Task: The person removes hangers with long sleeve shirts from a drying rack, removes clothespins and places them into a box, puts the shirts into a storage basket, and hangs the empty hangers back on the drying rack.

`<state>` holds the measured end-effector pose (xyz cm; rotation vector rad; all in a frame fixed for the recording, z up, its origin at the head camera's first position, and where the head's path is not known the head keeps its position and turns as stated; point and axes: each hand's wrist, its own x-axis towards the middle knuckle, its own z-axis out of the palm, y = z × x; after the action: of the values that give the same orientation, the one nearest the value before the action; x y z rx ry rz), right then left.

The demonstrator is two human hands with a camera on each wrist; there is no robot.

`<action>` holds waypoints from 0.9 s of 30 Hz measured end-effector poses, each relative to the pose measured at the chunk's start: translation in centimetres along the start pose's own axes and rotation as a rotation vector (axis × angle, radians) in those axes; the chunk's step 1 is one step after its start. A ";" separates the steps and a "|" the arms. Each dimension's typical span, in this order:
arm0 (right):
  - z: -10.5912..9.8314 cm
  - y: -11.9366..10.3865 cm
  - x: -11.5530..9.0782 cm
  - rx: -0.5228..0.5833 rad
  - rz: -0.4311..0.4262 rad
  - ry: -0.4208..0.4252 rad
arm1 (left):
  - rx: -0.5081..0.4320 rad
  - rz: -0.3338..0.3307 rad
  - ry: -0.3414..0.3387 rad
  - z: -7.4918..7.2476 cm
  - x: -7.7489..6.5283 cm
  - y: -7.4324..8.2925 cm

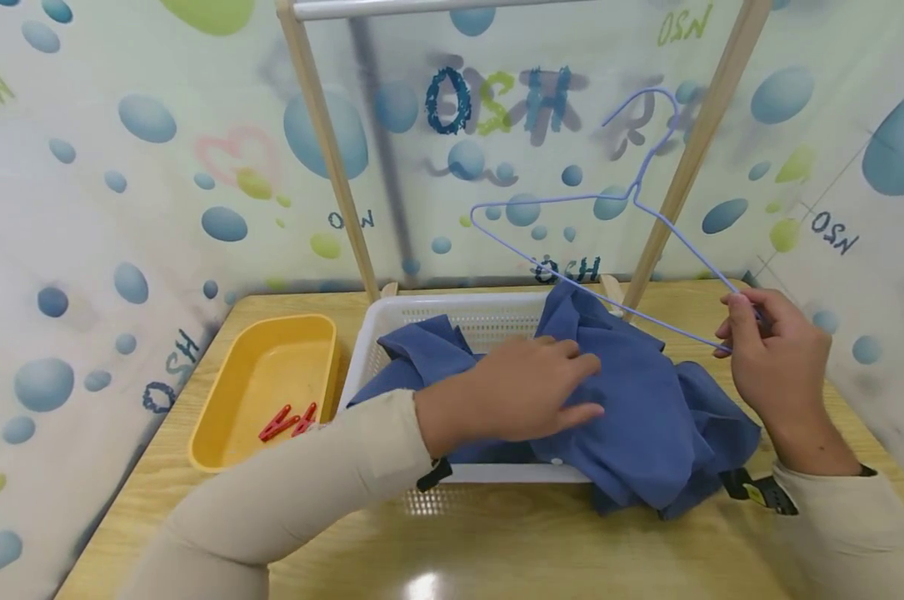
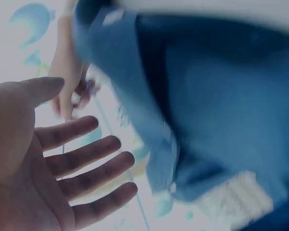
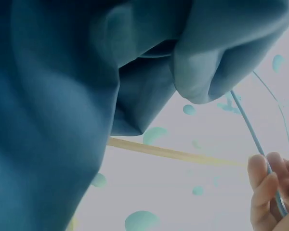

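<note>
My right hand [image 1: 777,367] grips one end of a thin blue wire hanger [image 1: 556,200], its hook pointing up. In the right wrist view curled fingers [image 3: 265,187] wrap the hanger's wire. A blue garment [image 1: 631,400] with a white button lies bunched in the white basket [image 1: 489,472] and spills over its front right rim. My left hand [image 1: 530,387] is over the garment, palm down with fingers spread. The left wrist view shows the left hand's fingers [image 2: 94,178] extended and apart, with blue cloth [image 2: 221,106] to their right.
At left on the wooden table [image 1: 496,550] sits a yellow tray [image 1: 272,358] with red clothespins [image 1: 279,423] inside. Behind the basket stands a rack with wooden posts [image 1: 332,150] and a white top bar [image 1: 437,7]. A patterned wall covering [image 1: 152,208] surrounds the table.
</note>
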<state>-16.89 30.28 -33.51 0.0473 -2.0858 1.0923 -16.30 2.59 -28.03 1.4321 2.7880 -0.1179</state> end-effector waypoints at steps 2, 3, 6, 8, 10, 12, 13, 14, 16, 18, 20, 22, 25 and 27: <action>-0.2 0.1 0.1 -0.007 -0.002 0.001 | 0.005 0.042 -0.011 0.6 0.9 1.1; -0.2 0.2 0.1 -0.006 -0.003 0.001 | 0.014 0.055 -0.019 0.9 1.3 1.7; -0.4 0.3 0.3 -0.007 -0.013 0.000 | 0.045 0.067 -0.048 1.5 2.5 3.2; -0.5 0.3 0.3 -0.013 -0.012 -0.001 | 0.061 0.061 -0.079 1.8 3.2 4.0; -0.6 0.4 0.4 -0.022 -0.011 0.000 | 0.073 0.044 -0.133 2.1 3.8 4.7; -0.8 0.4 0.4 -0.031 -0.006 0.003 | 0.084 0.040 -0.173 2.3 4.3 5.2; -0.9 0.4 0.4 -0.033 -0.003 0.004 | 0.091 0.036 -0.191 2.4 4.4 5.3; -0.9 0.4 0.4 -0.034 -0.003 0.004 | 0.097 0.030 -0.209 2.5 4.6 5.5; -1.0 0.4 0.4 -0.034 -0.001 0.002 | 0.115 0.030 -0.225 2.7 4.8 5.6; -1.1 0.4 0.4 -0.033 0.005 -0.001 | 0.138 0.037 -0.231 2.9 4.9 5.8; -1.1 0.5 0.3 -0.029 0.013 -0.004 | 0.163 0.052 -0.230 3.0 4.9 5.9; -1.0 0.6 0.2 -0.025 0.016 -0.007 | 0.180 0.074 -0.215 3.1 4.9 6.0; -1.0 0.7 0.1 -0.018 0.012 -0.008 | 0.192 0.104 -0.180 3.3 4.8 6.1; -1.0 0.7 0.1 -0.017 0.005 -0.007 | 0.188 0.122 -0.154 3.3 4.7 6.2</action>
<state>-16.56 31.50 -33.58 0.0379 -2.1022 1.0782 -14.14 9.75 -31.90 1.5524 2.6177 -0.4788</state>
